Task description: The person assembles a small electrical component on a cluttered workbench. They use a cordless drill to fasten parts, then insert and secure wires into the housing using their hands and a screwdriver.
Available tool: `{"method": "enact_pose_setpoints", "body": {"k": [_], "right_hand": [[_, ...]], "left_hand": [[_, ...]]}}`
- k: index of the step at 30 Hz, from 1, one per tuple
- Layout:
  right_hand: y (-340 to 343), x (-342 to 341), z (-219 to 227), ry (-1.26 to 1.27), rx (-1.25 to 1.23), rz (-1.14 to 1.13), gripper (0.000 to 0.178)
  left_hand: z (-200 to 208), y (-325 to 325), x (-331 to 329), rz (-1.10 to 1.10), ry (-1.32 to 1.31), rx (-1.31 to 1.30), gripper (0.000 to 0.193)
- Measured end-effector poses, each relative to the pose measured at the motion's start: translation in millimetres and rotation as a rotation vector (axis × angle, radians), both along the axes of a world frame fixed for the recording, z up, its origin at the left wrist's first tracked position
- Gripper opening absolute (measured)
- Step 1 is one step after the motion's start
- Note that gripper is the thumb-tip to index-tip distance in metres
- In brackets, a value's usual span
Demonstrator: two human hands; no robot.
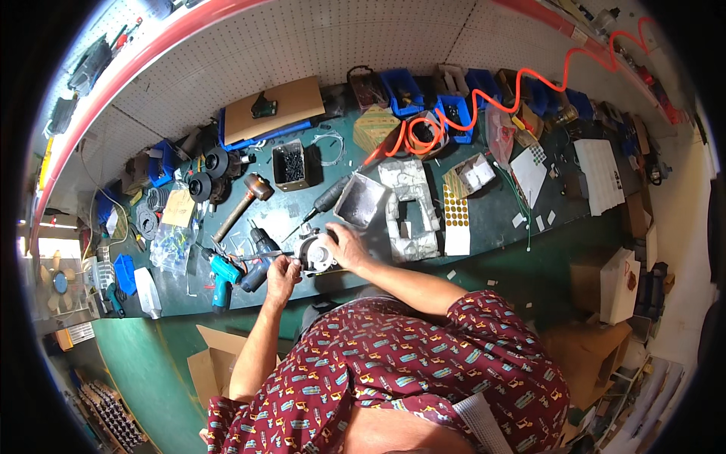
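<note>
A round silvery metal housing (321, 257) rests at the bench's near edge, in front of my body. My right hand (348, 248) is closed on its right side, thumb and fingers bent around the rim. At its left, my left hand (282, 278) is closed in a pinch. Whatever its fingertips hold is too small to make out. Beside my left hand lie a dark blue power drill (259, 266) and a teal power drill (224, 277). Just beyond the housing, a black air screwdriver (330, 197) lies next to an open carton (361, 200).
A mallet (243, 203) and a box of dark screws (290, 163) lie farther back. A moulded grey-white tray (413, 246) and a sheet of round stickers (457, 219) are on the right. An orange coiled hose (476, 98) hangs across the bins. Open cartons (215, 359) stand below.
</note>
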State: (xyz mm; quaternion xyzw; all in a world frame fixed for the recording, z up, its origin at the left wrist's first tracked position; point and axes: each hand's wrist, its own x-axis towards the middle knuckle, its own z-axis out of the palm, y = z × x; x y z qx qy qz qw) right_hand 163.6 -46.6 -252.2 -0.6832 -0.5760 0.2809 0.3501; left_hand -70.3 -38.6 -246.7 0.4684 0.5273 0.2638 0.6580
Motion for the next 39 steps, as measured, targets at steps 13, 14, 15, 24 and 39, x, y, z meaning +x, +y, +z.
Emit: {"method": "enact_pose_setpoints", "body": {"k": [13,14,15,24,39], "right_hand": [[45,9,31,0.203,0.044,0.130,0.021],[38,6,24,0.209,0.073,0.185,0.020],[28,4,24,0.207,0.044,0.187,0.019],[-45,50,15,0.279,-0.055,-0.149,0.014],[-216,-4,-51,0.413,-0.167,-1.005,0.015]], "left_hand": [[56,9,-120,0.224,0.269,0.521,0.017],[74,30,-140,0.234,0.426,0.822,0.015],[101,48,-155,0.268,0.360,0.753,0.013],[339,262,-249,0.499,0.321,1.107,0.019],[421,473,-272,0.446,0.460,1.093,0.033]]}}
